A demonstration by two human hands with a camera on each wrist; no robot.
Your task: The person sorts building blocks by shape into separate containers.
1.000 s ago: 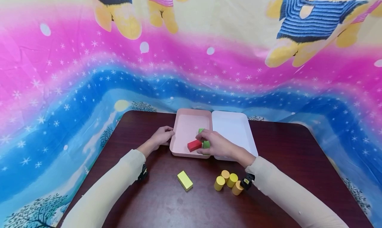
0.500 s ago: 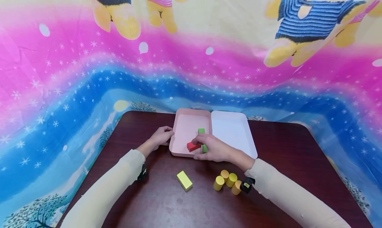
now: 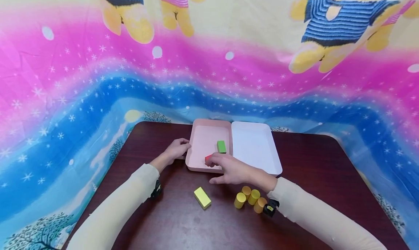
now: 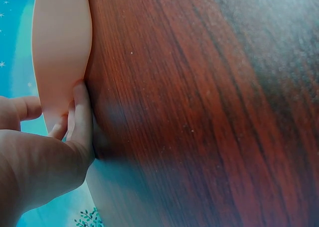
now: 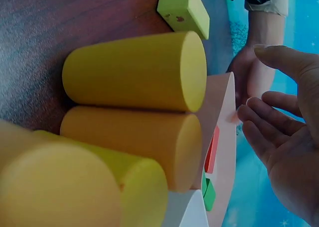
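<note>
Hovering over the near rim of the shallow pink plastic tray, the right hand has its fingers loosely straight and holds nothing; one red wooden block lies just under its fingertips, one green wooden block beside it in the tray. The left hand curls its fingers against the tray's left wall. A white lid adjoins on the right. On the dark wooden bench stand four yellow wooden cylinders and one yellow-green rectangular block, with bare bench around them.
</note>
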